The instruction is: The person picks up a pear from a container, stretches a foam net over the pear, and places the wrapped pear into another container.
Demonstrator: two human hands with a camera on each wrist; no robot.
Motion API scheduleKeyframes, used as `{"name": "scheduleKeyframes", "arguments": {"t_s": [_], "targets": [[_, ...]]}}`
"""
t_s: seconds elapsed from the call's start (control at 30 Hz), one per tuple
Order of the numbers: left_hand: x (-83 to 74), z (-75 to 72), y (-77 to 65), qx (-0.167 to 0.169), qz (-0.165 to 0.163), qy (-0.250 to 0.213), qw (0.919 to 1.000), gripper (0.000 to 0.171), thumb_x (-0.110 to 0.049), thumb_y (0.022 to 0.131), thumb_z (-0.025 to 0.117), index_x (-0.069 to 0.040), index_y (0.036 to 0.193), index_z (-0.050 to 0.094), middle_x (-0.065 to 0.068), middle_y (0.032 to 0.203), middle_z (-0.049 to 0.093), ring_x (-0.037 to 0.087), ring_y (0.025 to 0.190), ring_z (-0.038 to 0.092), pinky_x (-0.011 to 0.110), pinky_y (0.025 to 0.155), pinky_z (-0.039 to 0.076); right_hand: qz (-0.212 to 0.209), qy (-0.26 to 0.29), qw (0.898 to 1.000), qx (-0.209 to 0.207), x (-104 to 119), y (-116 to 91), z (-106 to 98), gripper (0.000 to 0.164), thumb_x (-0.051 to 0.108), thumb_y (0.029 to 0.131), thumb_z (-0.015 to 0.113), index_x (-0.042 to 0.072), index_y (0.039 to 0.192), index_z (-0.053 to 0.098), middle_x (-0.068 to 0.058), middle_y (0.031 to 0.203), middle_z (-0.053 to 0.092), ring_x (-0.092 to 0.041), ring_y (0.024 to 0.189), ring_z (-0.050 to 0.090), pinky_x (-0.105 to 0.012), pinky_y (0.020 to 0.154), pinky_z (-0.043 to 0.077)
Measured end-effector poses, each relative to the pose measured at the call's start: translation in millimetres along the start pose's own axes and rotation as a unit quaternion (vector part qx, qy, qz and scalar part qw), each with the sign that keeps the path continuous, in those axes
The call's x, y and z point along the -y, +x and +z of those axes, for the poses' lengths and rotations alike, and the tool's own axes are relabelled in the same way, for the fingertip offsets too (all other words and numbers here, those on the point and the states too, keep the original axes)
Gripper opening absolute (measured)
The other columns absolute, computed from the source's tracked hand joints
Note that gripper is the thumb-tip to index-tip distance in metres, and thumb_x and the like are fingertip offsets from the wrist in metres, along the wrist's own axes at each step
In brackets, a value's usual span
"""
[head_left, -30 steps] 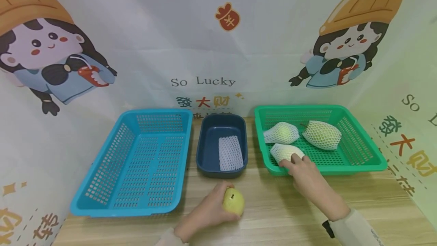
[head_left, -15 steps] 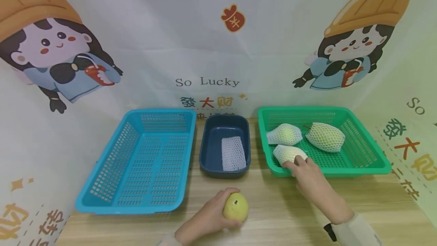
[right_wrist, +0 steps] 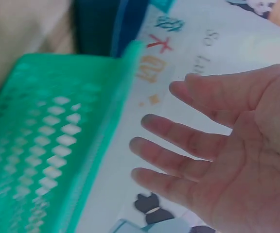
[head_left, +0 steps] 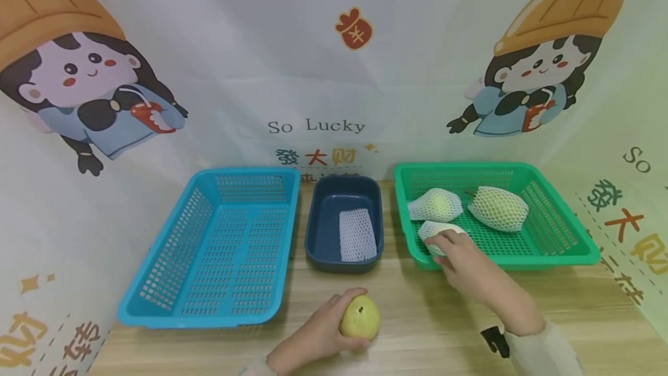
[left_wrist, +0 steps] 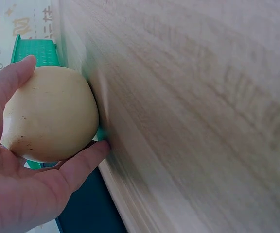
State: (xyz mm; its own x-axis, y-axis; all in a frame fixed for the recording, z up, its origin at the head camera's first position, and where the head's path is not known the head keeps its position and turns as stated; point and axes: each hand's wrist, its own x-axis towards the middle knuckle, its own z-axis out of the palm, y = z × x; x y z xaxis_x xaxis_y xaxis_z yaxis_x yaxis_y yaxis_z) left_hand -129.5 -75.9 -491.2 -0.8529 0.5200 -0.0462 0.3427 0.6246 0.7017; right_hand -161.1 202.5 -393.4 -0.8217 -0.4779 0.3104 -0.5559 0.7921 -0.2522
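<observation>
My left hand point(head_left: 327, 329) holds a bare yellow-green pear point(head_left: 360, 318) by its sides, over the wooden table in front of the dark blue tray. In the left wrist view the thumb and fingers curve around the smooth pear point(left_wrist: 52, 114). My right hand point(head_left: 461, 257) is over the front left of the green basket point(head_left: 501, 261), above a pear in white foam netting point(head_left: 432, 230) that it partly hides. The right wrist view shows this hand point(right_wrist: 218, 145) with fingers spread and nothing in them. Two more netted pears point(head_left: 437, 205) point(head_left: 498, 209) lie behind.
A blue basket point(head_left: 209, 322) with perforated walls stands at the left. The dark blue tray point(head_left: 318, 257) between the baskets holds a flat white foam net sleeve point(head_left: 358, 235). A printed cloth point(head_left: 235, 62) hangs behind. The wooden table point(head_left: 412, 329) lies in front.
The pear in my left hand has turned a little, its dark end spot shifting. My right hand has shifted slightly left above the netted pear. The head view has swung slightly.
</observation>
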Motion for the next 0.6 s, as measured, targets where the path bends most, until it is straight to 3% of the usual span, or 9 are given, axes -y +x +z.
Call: {"name": "scheduleKeyframes", "arguments": {"t_s": [0.2, 0.4, 0.6], "targets": [[-0.2, -2.9, -1.0, 0.001, -0.003, 0.001, 1.0000, 0.082, -0.036, 0.068, 0.081, -0.026, 0.137, 0.037, 0.010, 0.111, 0.057, 0.027, 0.100, 0.057, 0.044, 0.081, 0.049, 0.028, 0.048, 0.998, -0.006, 30.0, 28.7, -11.0, 0.029, 0.006, 0.088, 0.060, 0.002, 0.117, 0.057, -0.015, 0.118, 0.057, -0.033, 0.114, 0.052, -0.048, 0.093, 0.045], [-0.9, -4.2, -0.6, 0.004, -0.011, 0.004, 0.9999, 0.084, -0.038, 0.066, 0.081, -0.028, 0.138, 0.038, 0.011, 0.111, 0.057, 0.025, 0.099, 0.058, 0.042, 0.078, 0.050, 0.033, 0.096, 0.995, 0.011, 49.2, 60.3, 0.2, 0.033, 0.011, 0.089, 0.060, 0.003, 0.121, 0.055, -0.013, 0.120, 0.057, -0.029, 0.114, 0.053, -0.044, 0.095, 0.046], [0.5, -3.5, 1.6, 0.010, -0.022, 0.002, 0.9997, 0.087, -0.038, 0.065, 0.082, -0.026, 0.138, 0.038, 0.011, 0.112, 0.057, 0.027, 0.099, 0.058, 0.044, 0.078, 0.049, 0.043, 0.096, 0.990, 0.090, 56.9, 91.4, 20.7, 0.032, 0.015, 0.090, 0.060, 0.004, 0.120, 0.056, -0.012, 0.121, 0.056, -0.026, 0.113, 0.054, -0.039, 0.093, 0.048]]}}
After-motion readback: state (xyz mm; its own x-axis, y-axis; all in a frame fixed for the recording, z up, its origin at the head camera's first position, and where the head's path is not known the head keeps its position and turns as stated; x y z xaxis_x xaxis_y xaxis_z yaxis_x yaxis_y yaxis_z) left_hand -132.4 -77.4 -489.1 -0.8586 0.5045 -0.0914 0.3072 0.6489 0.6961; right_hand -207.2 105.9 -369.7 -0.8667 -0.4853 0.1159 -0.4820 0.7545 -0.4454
